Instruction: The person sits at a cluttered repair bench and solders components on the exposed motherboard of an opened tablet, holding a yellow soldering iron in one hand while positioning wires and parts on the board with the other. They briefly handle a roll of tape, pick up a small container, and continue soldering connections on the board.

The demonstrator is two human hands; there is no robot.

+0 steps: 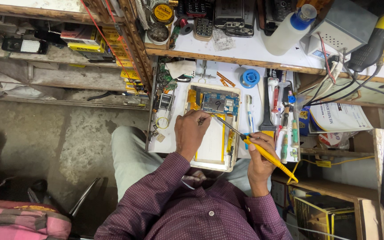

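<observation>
- Tablet (213, 133), opened with its back cover off, lies flat on the white worktop (254, 95) straight in front of you, circuit board at the far end and pale battery nearer you.
- Your left hand (191, 131) rests on the tablet's left half, fingers curled together and pressing near the circuit board (221, 103).
- Your right hand (259, 149) is clamped around a yellow-handled screwdriver (263, 153); its thin metal tip reaches up and left to the board, just beside your left fingertips.
- Loose tools (278, 111), among them a brush and more screwdrivers, lie in a row just right of the tablet.
- A blue solder spool (250, 78) sits beyond the tablet's far right corner.
- Old phones (227, 15) and a white bottle (287, 29) sit on the shelf above.
</observation>
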